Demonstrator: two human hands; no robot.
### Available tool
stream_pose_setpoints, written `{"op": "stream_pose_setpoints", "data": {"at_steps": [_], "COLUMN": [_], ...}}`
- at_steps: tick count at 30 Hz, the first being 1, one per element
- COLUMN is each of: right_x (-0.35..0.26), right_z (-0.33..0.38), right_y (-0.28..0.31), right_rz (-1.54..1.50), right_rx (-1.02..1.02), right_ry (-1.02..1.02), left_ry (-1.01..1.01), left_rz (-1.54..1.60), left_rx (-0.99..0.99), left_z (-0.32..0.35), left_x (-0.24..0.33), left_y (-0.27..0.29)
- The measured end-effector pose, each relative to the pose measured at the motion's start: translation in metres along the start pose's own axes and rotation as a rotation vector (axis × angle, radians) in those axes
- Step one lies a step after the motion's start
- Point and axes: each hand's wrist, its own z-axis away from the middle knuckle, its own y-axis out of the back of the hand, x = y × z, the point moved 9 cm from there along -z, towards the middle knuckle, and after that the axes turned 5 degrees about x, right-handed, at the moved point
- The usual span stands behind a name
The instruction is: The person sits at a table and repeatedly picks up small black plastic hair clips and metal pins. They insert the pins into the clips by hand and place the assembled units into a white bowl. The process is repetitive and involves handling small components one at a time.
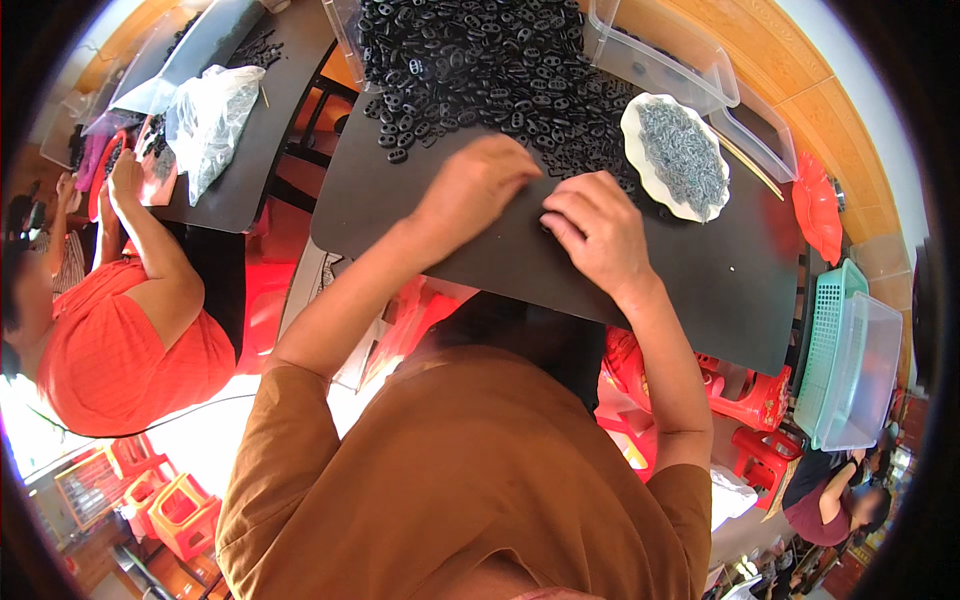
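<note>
A large heap of small black oval plastic pieces [470, 60] with holes in them spreads over the far part of the dark table [690, 290]. At the near edge of that heap is my left hand [478, 190], smeared by motion, its fingers pointing right; what they hold, if anything, does not show. Beside it, my right hand [602, 228] has its fingers curled in and the thumb against them. A tiny dark bit shows at those fingertips, too small to name. Right of the heap stands a white scalloped plate [632, 150] full of small grey, see-through pieces.
Clear plastic bins [690, 75] stand behind the heap, and thin sticks [750, 163] lie beside the plate. A red scalloped dish [818, 210] and a green basket [825, 330] are at the right. On the left, a person in red [140, 340] works at another table.
</note>
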Motion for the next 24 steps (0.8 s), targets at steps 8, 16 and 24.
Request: {"op": "stream_pose_setpoints", "data": {"at_steps": [8,16,24], "right_x": [0.008,0.053,0.045], "right_z": [-0.006,-0.008,-0.026], "right_y": [-0.022,0.000,-0.019], "right_rz": [0.171,0.130,0.135], "right_rx": [-0.086,0.034,-0.127], "right_ry": [0.146,-0.027,-0.020], "left_ry": [0.105,0.202,0.118], "left_rz": [-0.217,-0.256,-0.290], "left_rx": [-0.034,-0.171,-0.120], "left_z": [-0.011,-0.018,-0.018], "left_x": [-0.034,-0.046,-0.036], "left_y": [0.021,0.009,0.005]}}
